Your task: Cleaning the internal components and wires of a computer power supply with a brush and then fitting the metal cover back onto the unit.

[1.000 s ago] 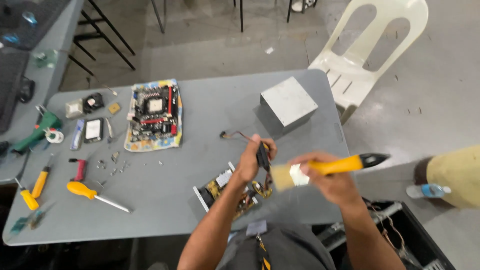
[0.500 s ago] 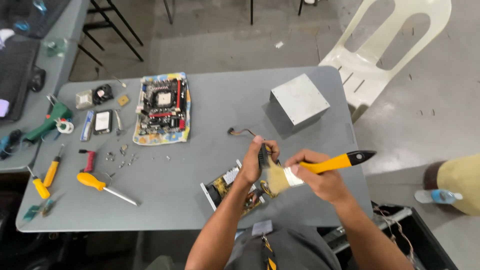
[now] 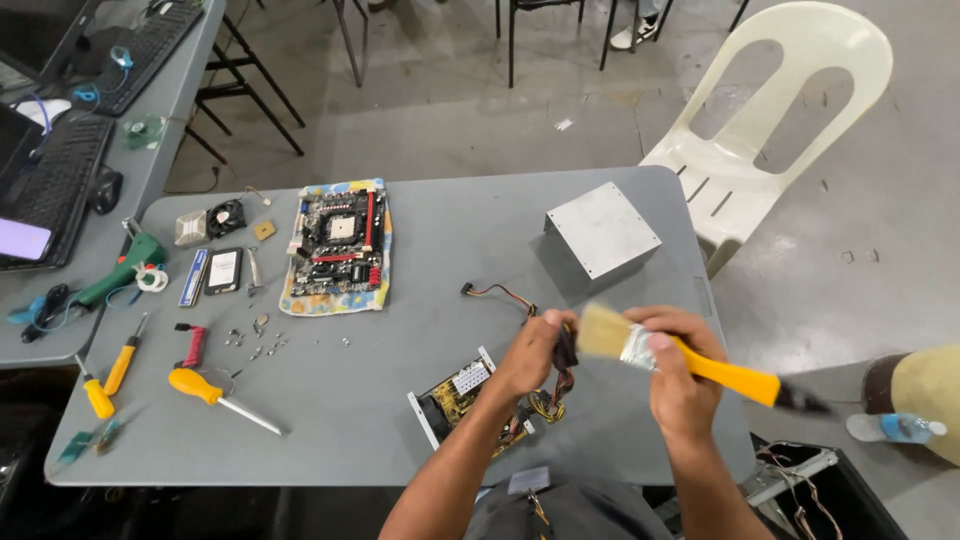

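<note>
Brush [image 3: 640, 345] has swung up vs half a second ago: bristles now blurred, just right of the cable bundle [image 3: 566, 352]. Right hand [image 3: 680, 385] fingers wrapped tight round the yellow handle. Left hand [image 3: 535, 350] pinches the bundle above the open power-supply board [image 3: 462, 392], 6 o'clock edge of the surface [image 3: 420, 300]. Metal cover [image 3: 600, 230] at 1 o'clock. Looks mid-stroke, dusting ongoing.
</note>
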